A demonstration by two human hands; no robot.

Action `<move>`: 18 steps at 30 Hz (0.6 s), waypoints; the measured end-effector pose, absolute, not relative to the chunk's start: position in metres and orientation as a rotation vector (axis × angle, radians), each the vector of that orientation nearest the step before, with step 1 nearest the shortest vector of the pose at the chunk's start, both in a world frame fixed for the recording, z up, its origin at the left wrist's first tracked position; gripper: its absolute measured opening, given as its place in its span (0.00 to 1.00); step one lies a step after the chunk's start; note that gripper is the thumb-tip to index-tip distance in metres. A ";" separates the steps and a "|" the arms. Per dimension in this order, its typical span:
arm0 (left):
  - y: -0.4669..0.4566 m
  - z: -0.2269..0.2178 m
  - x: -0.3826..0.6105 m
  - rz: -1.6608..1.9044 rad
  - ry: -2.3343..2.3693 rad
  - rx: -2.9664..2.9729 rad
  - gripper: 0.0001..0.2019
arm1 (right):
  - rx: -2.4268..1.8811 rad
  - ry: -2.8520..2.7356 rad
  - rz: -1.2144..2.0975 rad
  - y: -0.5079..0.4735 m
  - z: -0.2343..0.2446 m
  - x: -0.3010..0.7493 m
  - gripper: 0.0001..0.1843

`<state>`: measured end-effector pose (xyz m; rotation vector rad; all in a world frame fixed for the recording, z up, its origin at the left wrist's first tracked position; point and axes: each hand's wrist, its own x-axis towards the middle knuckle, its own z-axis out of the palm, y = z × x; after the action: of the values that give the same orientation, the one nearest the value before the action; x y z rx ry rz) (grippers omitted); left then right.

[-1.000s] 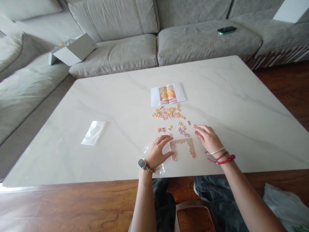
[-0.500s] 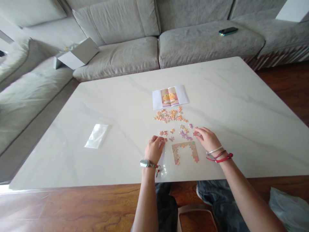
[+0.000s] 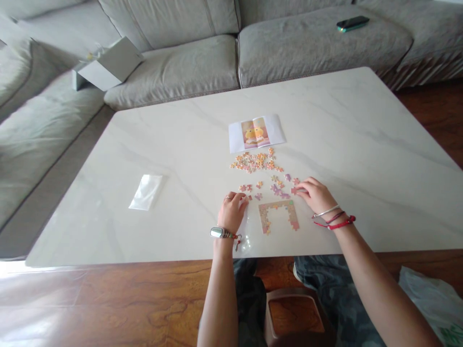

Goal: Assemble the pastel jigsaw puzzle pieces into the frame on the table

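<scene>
A partly joined jigsaw puzzle (image 3: 263, 219) forms a three-sided frame, open towards me, on the white table. My right hand (image 3: 316, 196) is at its upper right, fingertips pinching a pink puzzle piece (image 3: 294, 191). Another pink piece (image 3: 296, 181) lies just beyond those fingers. To the left of the frame, my left hand (image 3: 231, 213) rests low with fingers curled together; whatever they may hold is hidden. By its fingertips lies a small reddish piece (image 3: 250, 197). Purple pieces (image 3: 277, 190) are scattered between the hands, and a heap of loose pieces (image 3: 253, 162) lies farther back.
Behind the heap lies a creased picture sheet (image 3: 256, 132) showing yellow figures. A clear plastic bag (image 3: 145, 193) is on the left of the marble-patterned table (image 3: 181, 140). Beyond stands a grey sofa (image 3: 188, 67) with a phone (image 3: 352, 23) and an opened box (image 3: 112, 62).
The view has tipped down slightly. My right fingers have shifted a little nearer to me with the pink piece, uncovering another piece beyond. My left hand stays about where it was.
</scene>
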<state>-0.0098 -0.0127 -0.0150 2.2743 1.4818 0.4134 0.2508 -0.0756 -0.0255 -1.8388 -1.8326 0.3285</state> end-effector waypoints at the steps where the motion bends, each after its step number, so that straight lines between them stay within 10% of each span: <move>1: -0.013 -0.015 -0.010 0.415 1.480 2.280 0.08 | -1.854 -1.838 0.324 -0.076 -0.027 0.251 0.03; 18: -0.029 -0.016 -0.006 0.491 1.304 2.414 0.10 | -1.851 -2.035 0.256 -0.091 -0.026 0.257 0.05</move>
<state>-0.0061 -0.0295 -0.0155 2.4139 1.3043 0.4914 0.2569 -0.0907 -0.0261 -1.8512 -2.0350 0.2559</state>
